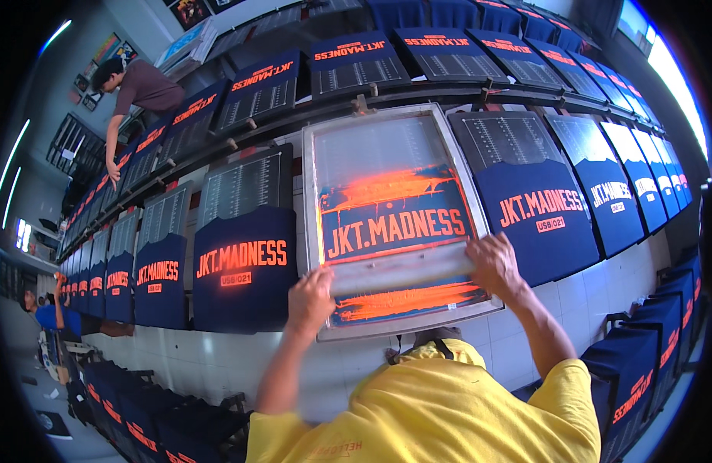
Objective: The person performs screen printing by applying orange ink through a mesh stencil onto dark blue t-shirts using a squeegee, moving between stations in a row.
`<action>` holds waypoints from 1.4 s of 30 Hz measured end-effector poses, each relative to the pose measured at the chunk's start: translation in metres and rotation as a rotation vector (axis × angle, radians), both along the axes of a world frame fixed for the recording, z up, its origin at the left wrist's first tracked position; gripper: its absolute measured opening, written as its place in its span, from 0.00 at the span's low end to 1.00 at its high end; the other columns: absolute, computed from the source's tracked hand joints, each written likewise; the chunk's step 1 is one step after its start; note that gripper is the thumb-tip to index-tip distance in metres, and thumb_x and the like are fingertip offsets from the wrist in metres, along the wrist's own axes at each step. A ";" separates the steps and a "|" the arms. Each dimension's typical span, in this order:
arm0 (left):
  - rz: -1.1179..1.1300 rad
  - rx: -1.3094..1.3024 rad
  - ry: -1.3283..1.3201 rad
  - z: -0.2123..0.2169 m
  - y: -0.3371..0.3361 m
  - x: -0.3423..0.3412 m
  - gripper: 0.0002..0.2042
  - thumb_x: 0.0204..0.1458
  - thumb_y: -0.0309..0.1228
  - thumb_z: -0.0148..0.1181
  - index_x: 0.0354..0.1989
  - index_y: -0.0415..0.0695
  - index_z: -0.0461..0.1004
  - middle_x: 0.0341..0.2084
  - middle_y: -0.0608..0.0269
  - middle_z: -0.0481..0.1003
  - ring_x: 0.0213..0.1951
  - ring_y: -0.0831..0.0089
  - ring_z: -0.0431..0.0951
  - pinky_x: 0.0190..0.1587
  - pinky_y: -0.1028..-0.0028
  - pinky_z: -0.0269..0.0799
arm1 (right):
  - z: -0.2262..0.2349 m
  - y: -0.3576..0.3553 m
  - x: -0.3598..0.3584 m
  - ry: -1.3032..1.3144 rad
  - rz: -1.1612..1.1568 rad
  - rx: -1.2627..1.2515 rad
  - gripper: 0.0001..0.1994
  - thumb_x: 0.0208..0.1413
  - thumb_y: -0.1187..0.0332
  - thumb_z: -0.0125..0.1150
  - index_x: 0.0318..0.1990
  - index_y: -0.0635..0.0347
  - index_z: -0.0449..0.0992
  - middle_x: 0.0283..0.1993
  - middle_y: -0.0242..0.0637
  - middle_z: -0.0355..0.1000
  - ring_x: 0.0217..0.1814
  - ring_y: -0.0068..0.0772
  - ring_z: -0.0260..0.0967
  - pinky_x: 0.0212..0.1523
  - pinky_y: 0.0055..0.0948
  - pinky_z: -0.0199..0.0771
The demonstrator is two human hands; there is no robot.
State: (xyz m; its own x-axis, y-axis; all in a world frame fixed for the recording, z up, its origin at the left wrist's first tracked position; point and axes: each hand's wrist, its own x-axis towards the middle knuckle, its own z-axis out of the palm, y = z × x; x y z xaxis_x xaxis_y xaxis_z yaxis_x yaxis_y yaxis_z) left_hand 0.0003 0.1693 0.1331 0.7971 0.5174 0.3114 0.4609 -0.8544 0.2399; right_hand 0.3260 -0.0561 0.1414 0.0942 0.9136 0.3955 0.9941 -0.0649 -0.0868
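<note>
Both my hands grip a wide, pale squeegee laid across a screen-printing frame. My left hand [311, 299] is closed around its left end, and my right hand [495, 264] around its right end. The squeegee [402, 268] rests on the mesh just below orange block lettering. Bright orange ink [406, 302] is smeared on the near side of the squeegee, with another band of it beyond the lettering. The metal screen frame [310, 193] lies over a board; dark blue cloth shows through its mesh. My fingertips are partly hidden behind the squeegee.
Boards dressed with dark blue shirts [244, 285] [537, 224] printed in orange flank the frame. More rows stand beyond the dark rail [275, 116] and behind me [634, 363]. A person [144, 89] leans over the far row at left; another, in blue [55, 316], stands farther left.
</note>
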 end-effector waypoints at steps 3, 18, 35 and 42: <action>0.003 -0.004 -0.021 -0.027 -0.031 -0.021 0.13 0.42 0.18 0.55 0.38 0.41 0.77 0.39 0.60 0.79 0.43 0.61 0.80 0.43 0.66 0.78 | -0.031 -0.032 -0.026 0.048 -0.041 -0.004 0.15 0.29 0.76 0.64 0.31 0.57 0.71 0.37 0.33 0.74 0.42 0.34 0.72 0.38 0.37 0.66; -0.027 -0.051 0.097 -0.079 -0.097 -0.071 0.27 0.42 0.23 0.55 0.56 0.30 0.64 0.57 0.42 0.62 0.64 0.50 0.59 0.67 0.62 0.57 | -0.059 -0.078 -0.093 0.196 -0.136 -0.212 0.41 0.25 0.58 0.80 0.51 0.62 0.67 0.58 0.44 0.63 0.61 0.50 0.59 0.60 0.48 0.58; 0.588 -0.381 -0.396 -0.134 -0.047 -0.090 0.17 0.58 0.36 0.53 0.48 0.35 0.75 0.43 0.44 0.76 0.46 0.49 0.76 0.50 0.59 0.72 | -0.126 -0.096 0.012 0.752 -0.541 0.155 0.15 0.60 0.71 0.51 0.52 0.67 0.73 0.48 0.51 0.75 0.51 0.49 0.74 0.52 0.38 0.71; 0.641 -0.449 -0.320 -0.140 -0.038 -0.083 0.14 0.58 0.35 0.53 0.39 0.35 0.78 0.37 0.44 0.78 0.42 0.49 0.78 0.46 0.59 0.73 | -0.138 -0.088 0.014 0.963 -0.589 0.182 0.13 0.60 0.71 0.53 0.49 0.65 0.75 0.35 0.44 0.76 0.38 0.34 0.73 0.42 0.33 0.72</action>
State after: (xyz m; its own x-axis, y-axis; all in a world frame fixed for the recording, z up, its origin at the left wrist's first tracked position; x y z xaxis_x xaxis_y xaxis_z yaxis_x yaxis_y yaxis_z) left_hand -0.0829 0.1312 -0.0065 0.2152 0.9680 0.1288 0.6757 -0.2428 0.6960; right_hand 0.3402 -0.1436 0.0032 0.8249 0.5632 0.0486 0.3284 -0.4074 -0.8522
